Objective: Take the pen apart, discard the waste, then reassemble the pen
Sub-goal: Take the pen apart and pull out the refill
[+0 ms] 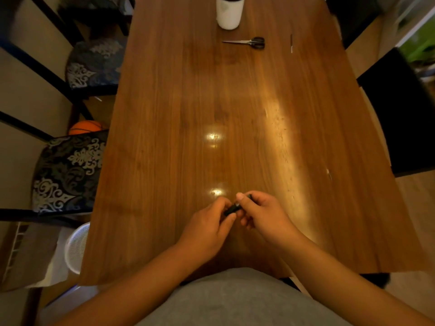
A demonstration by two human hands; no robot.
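Note:
A black pen (232, 209) is held just above the near part of the wooden table (179, 137), slanting from lower left to upper right. My left hand (209, 228) pinches its lower left end between thumb and fingers. My right hand (260, 211) grips the upper right part, with the thumb on top; the pen's far tip pokes out past the fingers. Most of the pen is hidden by both hands, and I cannot tell whether its parts are joined or separated.
At the far end stand a white cylindrical container (230, 12), black-handled scissors (250, 42) and a thin stick-like piece (291, 43). Patterned chairs (68, 170) line the left side, with a white mesh bin (76, 247) below. A dark chair (400, 123) is on the right.

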